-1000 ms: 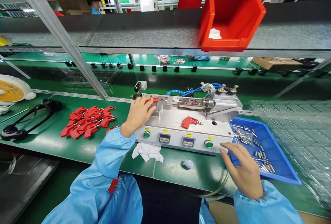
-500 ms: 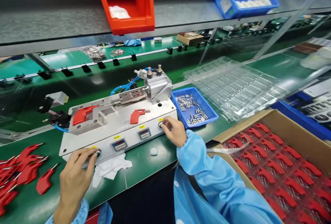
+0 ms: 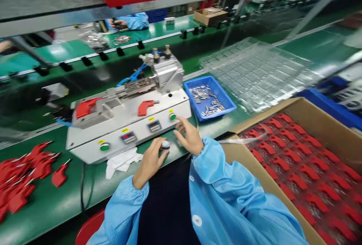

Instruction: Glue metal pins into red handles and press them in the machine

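My left hand is closed around a small white cap-like piece on the green bench in front of the press machine. My right hand hovers just right of it with fingers spread, below the machine's right green button. A red handle part sits clamped in the machine's left fixture. Another red part lies loose on the machine's top plate.
Blue tray of small metal pins right of the machine. Cardboard box filled with rows of red parts at right. Pile of red parts at left. White cloth beneath the machine front. Clear blister trays behind. Another person's sleeve across the line.
Both hands left the two green buttons. My left hand moved right and closed on the white piece; my right hand dropped beside it. The view shifted down.
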Motion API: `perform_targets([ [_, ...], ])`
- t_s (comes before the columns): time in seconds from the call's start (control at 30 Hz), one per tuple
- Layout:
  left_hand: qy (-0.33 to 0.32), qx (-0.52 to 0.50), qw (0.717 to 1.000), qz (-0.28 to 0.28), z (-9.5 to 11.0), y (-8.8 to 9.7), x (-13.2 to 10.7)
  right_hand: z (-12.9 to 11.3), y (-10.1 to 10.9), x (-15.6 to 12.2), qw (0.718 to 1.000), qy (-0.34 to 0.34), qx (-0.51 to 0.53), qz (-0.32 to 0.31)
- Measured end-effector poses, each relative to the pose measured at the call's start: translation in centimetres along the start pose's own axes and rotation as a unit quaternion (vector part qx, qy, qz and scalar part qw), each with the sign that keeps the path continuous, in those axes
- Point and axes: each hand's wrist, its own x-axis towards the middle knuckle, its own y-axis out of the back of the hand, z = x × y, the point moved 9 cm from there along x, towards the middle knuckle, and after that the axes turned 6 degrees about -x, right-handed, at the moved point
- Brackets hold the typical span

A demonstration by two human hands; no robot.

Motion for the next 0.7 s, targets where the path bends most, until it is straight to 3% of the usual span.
perform_targets([
  [0.13,-0.030,0.033,0.999,0.031,-1.0,-0.8,0.0,-0.7,0.5,-2.5,0.998,0.007,-0.012,-0.065],
  [0.23,-0.037,0.064,0.997,0.033,-1.6,-1.2,0.7,-1.2,2.6,-4.2,0.990,0.018,0.003,-0.139],
  [0.33,-0.013,0.065,0.997,0.027,-2.0,-1.4,0.8,-1.5,8.0,-6.0,0.980,0.032,0.025,-0.197],
  [0.43,0.026,0.033,0.998,0.043,-2.7,-0.6,-0.2,3.6,17.0,-7.6,0.980,-0.108,-0.083,-0.145],
  [0.47,0.038,0.021,0.998,0.050,-3.0,-0.1,-0.7,6.7,20.1,-8.6,0.959,-0.203,-0.155,-0.124],
  [0.53,0.057,0.002,0.996,0.064,-3.4,0.8,-1.8,12.6,25.9,-12.2,0.850,-0.402,-0.329,-0.091],
  [0.57,0.062,-0.003,0.996,0.069,-3.6,1.2,-2.3,14.6,27.3,-13.8,0.812,-0.447,-0.365,-0.087],
  [0.63,0.065,-0.010,0.995,0.074,-3.8,1.9,-3.1,17.7,28.0,-16.4,0.765,-0.495,-0.404,-0.086],
  [0.7,0.066,-0.017,0.995,0.069,-4.1,2.4,-3.6,19.7,27.0,-18.1,0.759,-0.498,-0.412,-0.081],
])
